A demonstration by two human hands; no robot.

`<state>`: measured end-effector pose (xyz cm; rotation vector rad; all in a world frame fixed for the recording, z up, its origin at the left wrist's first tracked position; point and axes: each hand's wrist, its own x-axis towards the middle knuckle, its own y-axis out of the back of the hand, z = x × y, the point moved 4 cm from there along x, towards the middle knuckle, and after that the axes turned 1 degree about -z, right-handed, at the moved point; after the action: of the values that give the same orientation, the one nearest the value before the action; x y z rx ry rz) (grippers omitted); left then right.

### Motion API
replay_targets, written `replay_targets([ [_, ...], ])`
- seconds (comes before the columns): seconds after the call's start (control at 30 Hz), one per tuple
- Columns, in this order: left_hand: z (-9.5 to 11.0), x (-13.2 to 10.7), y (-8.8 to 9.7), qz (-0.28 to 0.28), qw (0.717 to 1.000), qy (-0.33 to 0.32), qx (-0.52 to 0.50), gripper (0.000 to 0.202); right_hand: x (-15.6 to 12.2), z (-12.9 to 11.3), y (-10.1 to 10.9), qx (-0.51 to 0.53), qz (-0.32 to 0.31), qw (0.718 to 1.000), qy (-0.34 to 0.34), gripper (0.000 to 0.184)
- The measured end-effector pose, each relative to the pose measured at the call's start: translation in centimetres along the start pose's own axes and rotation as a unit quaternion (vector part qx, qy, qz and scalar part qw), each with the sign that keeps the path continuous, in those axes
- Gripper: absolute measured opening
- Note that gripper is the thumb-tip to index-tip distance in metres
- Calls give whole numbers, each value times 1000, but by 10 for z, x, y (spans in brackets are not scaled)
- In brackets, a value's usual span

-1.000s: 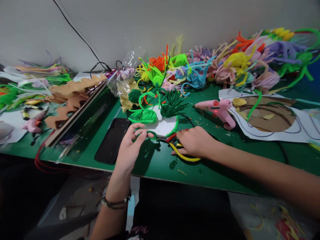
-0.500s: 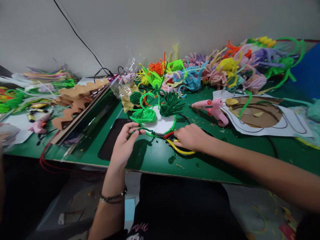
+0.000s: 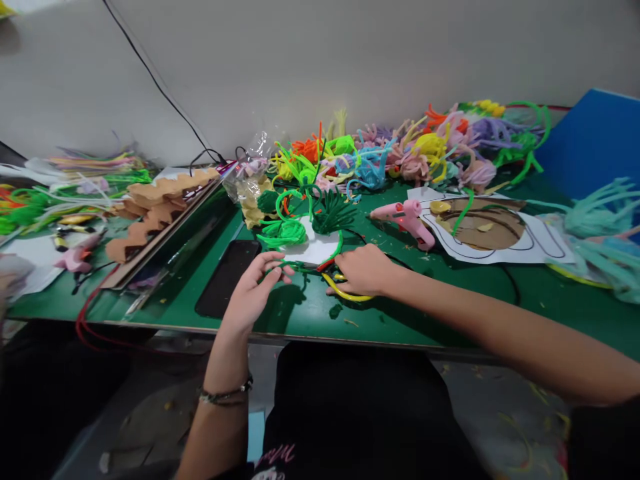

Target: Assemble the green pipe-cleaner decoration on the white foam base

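Note:
My left hand (image 3: 254,290) pinches a dark green pipe cleaner (image 3: 303,269) at the near side of a white disc (image 3: 317,249). My right hand (image 3: 367,270) is closed around pliers with yellow-and-red handles (image 3: 350,297). Their tip points left and meets the green strand; whether the jaws bite on it is too small to tell. A bright green coiled pipe-cleaner figure (image 3: 286,233) with a curved neck stands on the disc, beside a dark green tuft (image 3: 334,213). Green trim runs along the disc's right edge.
A pink glue gun (image 3: 407,220) lies right of the disc, before cardboard on white paper (image 3: 440,243). A black phone (image 3: 227,277) lies left. Colourful pipe-cleaner bundles (image 3: 370,163) line the wall. Cardboard strips (image 3: 150,230) and another pink glue gun (image 3: 80,253) are further left.
The camera view has swung slightly right. My right hand and the pliers have moved a little left, closer to my left hand, which still pinches the green strand.

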<state>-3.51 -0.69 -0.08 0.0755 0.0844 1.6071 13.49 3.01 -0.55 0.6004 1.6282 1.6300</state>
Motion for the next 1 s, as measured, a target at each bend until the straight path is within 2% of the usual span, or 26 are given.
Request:
replay_targets([
  [0.13,0,-4,3,-1,1000,-8,11,21,3,-1,0,-7,0,1000,4,57],
  [0.67,-6,-6,23,59,998,-20,22,26,8,-2,0,-25,1,1000,11,43],
  [1.0,-8,-8,30,112,989,7,-97,28,1,12,7,14,1,1000,-14,47],
])
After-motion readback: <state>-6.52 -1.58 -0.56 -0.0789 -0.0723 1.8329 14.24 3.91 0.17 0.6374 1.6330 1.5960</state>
